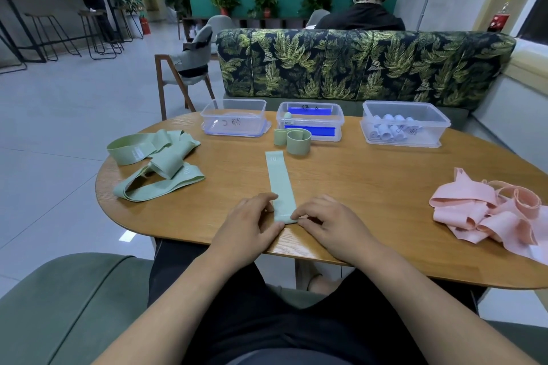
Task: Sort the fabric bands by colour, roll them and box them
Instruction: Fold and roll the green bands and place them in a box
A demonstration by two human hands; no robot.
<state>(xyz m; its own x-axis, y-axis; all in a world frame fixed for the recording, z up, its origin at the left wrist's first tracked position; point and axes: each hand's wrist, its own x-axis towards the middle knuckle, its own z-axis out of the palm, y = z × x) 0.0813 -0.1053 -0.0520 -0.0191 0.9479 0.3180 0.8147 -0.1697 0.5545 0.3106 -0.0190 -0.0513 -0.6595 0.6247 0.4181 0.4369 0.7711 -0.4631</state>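
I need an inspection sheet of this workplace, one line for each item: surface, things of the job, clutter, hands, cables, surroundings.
Surface: oval wooden table.
Job's things: flat green band lies lengthwise at the near edge; green pile at left; pink pile at right; curled green band in front of the middle box, which holds one green roll; left box, no rolls seen; right box holds pale rolls.
Clutter: nothing seen.
Hands: left hand and right hand pinch the flat green band's near end.
Cables: nothing seen.
Surroundings: leaf-print sofa behind the table, seated person beyond it, chair at left.
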